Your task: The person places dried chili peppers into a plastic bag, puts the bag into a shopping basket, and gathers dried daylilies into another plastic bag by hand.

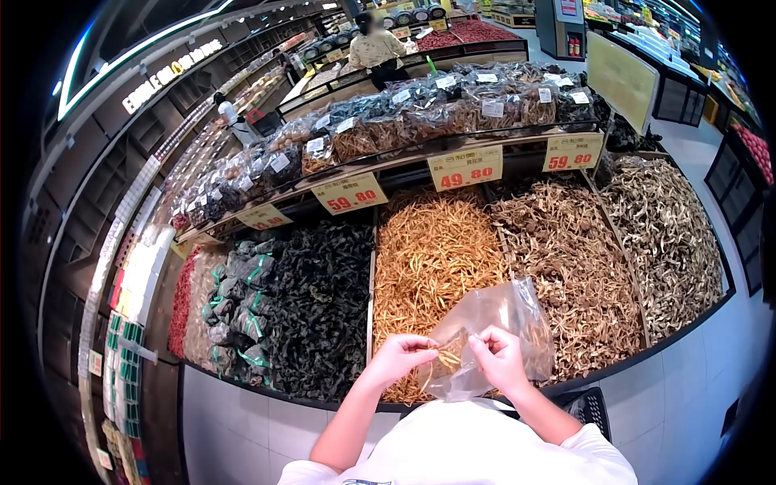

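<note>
A clear plastic bag [517, 314] hangs in front of me, tilted over the bin of dried golden strips, with its far end spreading to the right. At its left edge, the thumb and fingers of my left hand [398, 361] are pinched together on the thin plastic. My right hand [499, 361] pinches the bag too, a short way to the right. Golden strips show through the plastic between the hands; I cannot tell whether any lie inside. Beneath and beyond the hands are the golden strips [436, 250], thin and heaped loose in their bin.
Dried brown strips [566, 259] and paler dried slices [663, 234] fill bins at right. Black dried fungus [323, 299] lies left, beside tied dark bundles [242, 299]. Price signs [465, 168] line a shelf of packed bags [420, 117]. A person [376, 52] stands beyond.
</note>
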